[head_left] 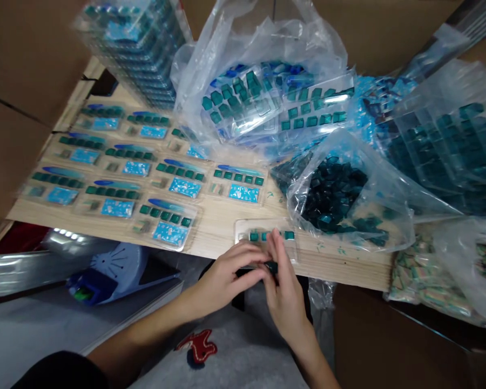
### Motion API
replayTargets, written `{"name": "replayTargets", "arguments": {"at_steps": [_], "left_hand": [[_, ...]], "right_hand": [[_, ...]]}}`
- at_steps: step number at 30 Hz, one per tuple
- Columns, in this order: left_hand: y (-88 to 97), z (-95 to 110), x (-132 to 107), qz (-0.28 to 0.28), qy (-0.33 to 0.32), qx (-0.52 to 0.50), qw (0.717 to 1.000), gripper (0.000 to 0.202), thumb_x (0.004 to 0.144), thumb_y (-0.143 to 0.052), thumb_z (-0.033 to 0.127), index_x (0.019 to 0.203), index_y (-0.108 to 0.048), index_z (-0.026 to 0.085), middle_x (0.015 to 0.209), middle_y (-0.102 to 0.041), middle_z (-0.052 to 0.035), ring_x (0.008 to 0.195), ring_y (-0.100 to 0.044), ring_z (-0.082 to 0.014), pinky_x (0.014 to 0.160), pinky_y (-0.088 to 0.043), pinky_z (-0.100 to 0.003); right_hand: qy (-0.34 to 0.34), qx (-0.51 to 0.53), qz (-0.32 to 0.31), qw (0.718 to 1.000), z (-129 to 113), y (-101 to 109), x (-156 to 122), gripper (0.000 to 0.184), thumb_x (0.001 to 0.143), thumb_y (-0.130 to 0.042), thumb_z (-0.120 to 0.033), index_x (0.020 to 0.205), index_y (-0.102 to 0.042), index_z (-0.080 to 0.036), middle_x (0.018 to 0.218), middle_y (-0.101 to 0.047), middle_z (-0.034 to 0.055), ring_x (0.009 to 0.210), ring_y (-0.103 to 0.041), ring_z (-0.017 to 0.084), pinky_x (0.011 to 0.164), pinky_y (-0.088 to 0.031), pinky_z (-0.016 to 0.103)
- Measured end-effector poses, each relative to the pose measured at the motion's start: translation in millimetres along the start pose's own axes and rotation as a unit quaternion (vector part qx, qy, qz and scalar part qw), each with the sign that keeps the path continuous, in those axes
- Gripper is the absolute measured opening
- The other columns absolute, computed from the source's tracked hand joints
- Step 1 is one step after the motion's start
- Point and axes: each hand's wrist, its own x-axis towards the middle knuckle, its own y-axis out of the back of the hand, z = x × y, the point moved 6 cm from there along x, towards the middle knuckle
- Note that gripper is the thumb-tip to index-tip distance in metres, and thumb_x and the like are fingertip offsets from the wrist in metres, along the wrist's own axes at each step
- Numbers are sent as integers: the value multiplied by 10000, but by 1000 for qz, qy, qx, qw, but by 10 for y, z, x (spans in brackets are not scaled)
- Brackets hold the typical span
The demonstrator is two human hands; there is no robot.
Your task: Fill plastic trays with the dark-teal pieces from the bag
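Observation:
Close to the table's front edge, a clear plastic tray (242, 226) holds several small teal cubes (289, 235) in a row; my hands partly cover it. A dark green cube (271, 267) sits against the palm of my right hand (284, 294), between its thumb and its long, raised fingers. From the left, my left hand (233, 273) reaches over with curled fingers, their tips meeting the same dark piece. Whether more pieces lie in the right palm is hidden. Just right of the tray, an open clear bag (383, 216) contains loose dark green cubes (332, 189).
Filled trays with blue patterned packets (172, 233) lie in rows on the left. A tall stack of trays (146, 54) stands behind them. Large plastic bags (267, 38) fill the back, and a bag of patterned pieces (425, 275) is at right. A blue fan-like device (117, 270) stands below.

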Motion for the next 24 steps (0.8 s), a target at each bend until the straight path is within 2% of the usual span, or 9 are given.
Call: {"name": "replayTargets", "arguments": {"at_steps": [4,6,7,9,11,13,17,21,24], "left_hand": [[-77,-56,-33,12,55,-27,998,285,867,-557,103,1128,-618,198,1057,-676,-67,950,-640,-178,815,-547,-308],[-92,-84,-66,22,73,-46,996,306,851,-543,64,1113,-630,196,1031,-680,-53,903,-641,-162,806,-549,-298],[-89,-97,-90,29,78,-56,995,297,845,-548,59,1093,-643,193,1016,-682,-50,893,-641,-159,806,-551,-297],[-63,-126,-161,54,85,-72,992,262,844,-569,77,1061,-666,188,1018,-667,-59,883,-641,-156,793,-559,-296],[-34,-148,-256,86,86,-86,989,244,859,-578,113,1069,-677,190,1051,-637,-73,879,-642,-152,793,-567,-302],[-36,-162,-357,108,83,-100,986,260,878,-568,136,1111,-671,188,1062,-622,-81,886,-640,-151,821,-565,-320],[-116,-210,-518,126,78,-167,975,280,852,-642,191,1127,-667,150,1027,-637,-91,867,-643,-155,832,-557,-309],[-111,-323,-637,164,93,-212,959,312,807,-702,219,1098,-673,111,1026,-633,-100,811,-646,-146,774,-555,-261],[-34,-368,-737,173,85,-215,957,319,834,-665,191,1137,-658,91,1035,-632,-106,823,-639,-144,794,-544,-253]], "right_hand": [[41,-68,-45,996,-85,-108,-25,802,907,-312,8,1505,36,-396,1606,60,-78,1466,-107,218,1133,-352,442],[35,-82,-58,994,-74,-137,-60,781,912,-336,-14,1514,10,-371,1613,50,-51,1468,-117,217,1125,-364,432],[31,-88,-49,994,-57,-128,-80,761,918,-366,-38,1519,-27,-360,1620,-13,-20,1464,-156,220,1122,-365,443],[20,-99,-5,995,7,-61,-125,679,925,-446,-103,1509,-187,-333,1586,-249,55,1425,-303,235,1100,-387,473],[9,-112,43,993,97,22,-178,517,912,-527,-176,1408,-431,-286,1413,-525,102,1294,-503,254,1035,-454,481],[4,-130,64,989,180,76,-224,344,883,-589,-253,1227,-608,-236,1185,-683,106,1093,-645,262,931,-526,462],[54,-231,93,967,126,89,-261,268,867,-597,-346,1075,-686,-205,1009,-739,108,890,-699,268,839,-540,446],[122,-320,82,936,-151,-100,-256,280,886,-570,-349,1067,-705,-183,950,-742,121,818,-701,266,806,-525,419],[94,-314,89,941,-238,-196,-274,358,854,-608,-423,1081,-707,-165,931,-735,122,783,-687,275,775,-521,420]]}}
